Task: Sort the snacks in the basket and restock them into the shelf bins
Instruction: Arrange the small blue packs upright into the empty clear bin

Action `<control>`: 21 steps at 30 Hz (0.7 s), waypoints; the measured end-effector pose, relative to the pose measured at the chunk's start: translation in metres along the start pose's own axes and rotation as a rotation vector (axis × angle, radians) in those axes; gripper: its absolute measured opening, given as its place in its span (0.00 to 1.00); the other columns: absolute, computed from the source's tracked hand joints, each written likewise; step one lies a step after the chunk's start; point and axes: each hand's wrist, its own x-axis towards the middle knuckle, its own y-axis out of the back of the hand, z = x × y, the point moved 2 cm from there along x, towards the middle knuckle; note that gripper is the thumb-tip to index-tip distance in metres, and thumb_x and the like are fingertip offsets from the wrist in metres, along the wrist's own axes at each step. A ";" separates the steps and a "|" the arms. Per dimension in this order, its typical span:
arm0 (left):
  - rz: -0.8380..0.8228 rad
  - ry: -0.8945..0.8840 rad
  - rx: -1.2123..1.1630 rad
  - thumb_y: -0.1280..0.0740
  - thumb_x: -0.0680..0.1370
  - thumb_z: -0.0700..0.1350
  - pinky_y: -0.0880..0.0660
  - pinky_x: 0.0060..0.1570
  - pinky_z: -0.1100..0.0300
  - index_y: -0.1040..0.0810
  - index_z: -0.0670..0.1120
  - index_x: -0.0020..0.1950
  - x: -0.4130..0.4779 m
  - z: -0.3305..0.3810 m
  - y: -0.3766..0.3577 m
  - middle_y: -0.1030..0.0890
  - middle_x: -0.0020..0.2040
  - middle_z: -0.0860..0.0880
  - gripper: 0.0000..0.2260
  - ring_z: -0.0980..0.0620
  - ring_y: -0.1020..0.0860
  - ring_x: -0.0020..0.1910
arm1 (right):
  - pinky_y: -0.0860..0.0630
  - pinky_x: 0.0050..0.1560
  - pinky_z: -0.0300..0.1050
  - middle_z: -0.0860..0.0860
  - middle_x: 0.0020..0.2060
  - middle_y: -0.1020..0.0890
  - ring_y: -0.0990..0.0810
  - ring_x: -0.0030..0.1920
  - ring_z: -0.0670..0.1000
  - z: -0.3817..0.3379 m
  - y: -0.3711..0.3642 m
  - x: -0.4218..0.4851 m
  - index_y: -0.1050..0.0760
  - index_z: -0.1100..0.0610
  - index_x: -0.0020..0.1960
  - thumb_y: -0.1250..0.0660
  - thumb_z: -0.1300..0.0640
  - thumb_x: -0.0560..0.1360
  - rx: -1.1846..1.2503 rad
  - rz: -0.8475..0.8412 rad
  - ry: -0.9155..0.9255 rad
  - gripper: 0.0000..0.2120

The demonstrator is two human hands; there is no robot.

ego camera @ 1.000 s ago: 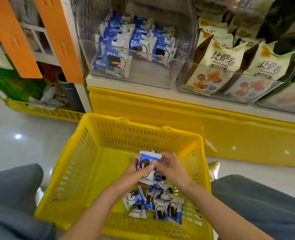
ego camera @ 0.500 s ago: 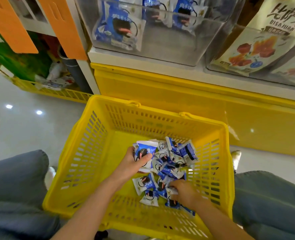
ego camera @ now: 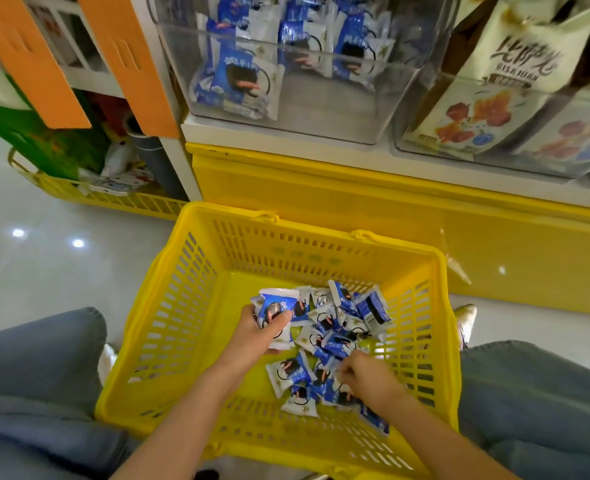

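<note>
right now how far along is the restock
Done: the clear shelf bin already holds some blue-and-white packets. In hand: the left hand grips a small stack of packets; the right hand reaches into the loose pile, its grasp unclear. Left: that whole pile in the yellow basket has yet to be shelved.

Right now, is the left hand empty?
No, the left hand grips a few blue snack packets inside the yellow basket.
</note>
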 end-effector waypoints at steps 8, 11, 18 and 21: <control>0.026 0.000 -0.280 0.32 0.75 0.48 0.20 0.42 0.53 0.31 0.44 0.61 -0.027 0.027 0.000 0.20 0.50 0.47 0.17 0.52 0.19 0.42 | 0.30 0.28 0.34 0.49 0.29 0.32 0.29 0.25 0.42 -0.040 0.079 -0.031 0.36 0.56 0.40 0.37 0.57 0.78 0.908 0.319 0.005 0.11; 0.001 -0.072 -0.368 0.33 0.76 0.48 0.19 0.41 0.52 0.29 0.46 0.61 -0.041 0.048 0.000 0.23 0.52 0.52 0.16 0.57 0.22 0.47 | 0.21 0.34 0.36 0.50 0.47 0.24 0.18 0.34 0.43 -0.055 0.097 -0.049 0.34 0.57 0.58 0.33 0.57 0.76 1.179 0.164 0.019 0.15; -0.120 -0.259 -0.354 0.31 0.72 0.50 0.20 0.42 0.53 0.30 0.50 0.61 -0.076 0.102 0.002 0.21 0.57 0.48 0.19 0.51 0.19 0.50 | 0.20 0.50 0.41 0.55 0.65 0.26 0.23 0.61 0.53 -0.080 0.142 -0.087 0.35 0.60 0.69 0.36 0.58 0.77 1.197 -0.085 0.168 0.22; -0.163 -0.306 -0.239 0.31 0.71 0.52 0.20 0.48 0.52 0.30 0.49 0.63 -0.090 0.121 0.007 0.20 0.57 0.47 0.22 0.51 0.19 0.52 | 0.20 0.50 0.42 0.53 0.60 0.22 0.21 0.57 0.53 -0.094 0.167 -0.100 0.29 0.53 0.61 0.40 0.52 0.79 1.075 0.007 0.172 0.12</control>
